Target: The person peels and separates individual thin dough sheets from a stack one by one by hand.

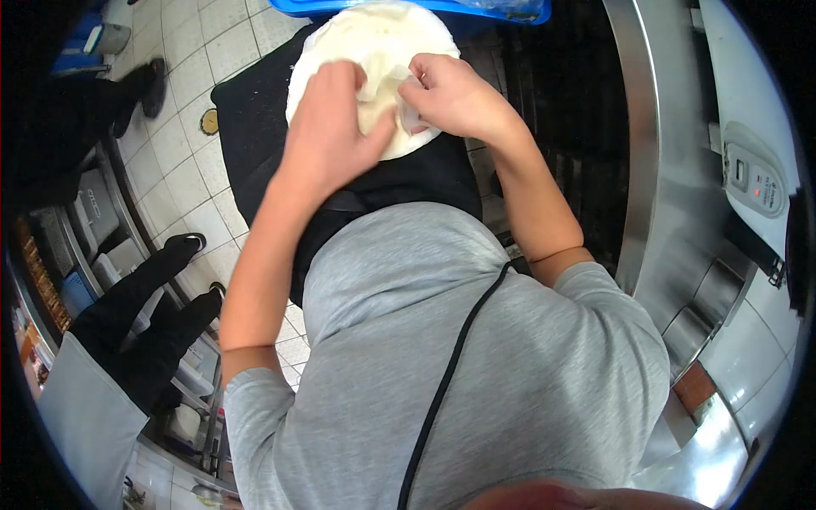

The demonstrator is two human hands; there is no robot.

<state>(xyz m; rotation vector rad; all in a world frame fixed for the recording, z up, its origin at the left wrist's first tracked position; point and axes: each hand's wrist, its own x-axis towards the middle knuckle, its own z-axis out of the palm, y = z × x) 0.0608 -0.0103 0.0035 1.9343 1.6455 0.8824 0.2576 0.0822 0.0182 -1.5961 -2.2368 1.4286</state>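
A round, pale stack of thin wrappers point(378, 38) rests on my lap, over dark cloth. A thin, translucent sheet point(389, 88) is lifted and crumpled above its middle. My right hand point(455, 95) pinches this sheet between thumb and fingers at its right side. On the left side of the stack lies my left hand point(327, 123), slightly blurred. Its fingers curl toward the sheet's left edge while its thumb stands well apart from them. Whether the left fingertips touch the sheet is hard to see.
Beyond the stack sits a blue tray point(297, 7). A steel counter point(633, 153) runs along the right, with a white device point(755, 180) near it. At left, a person in dark trousers point(140, 314) stands by shelves holding containers point(98, 208). Tiled floor point(183, 132) lies between.
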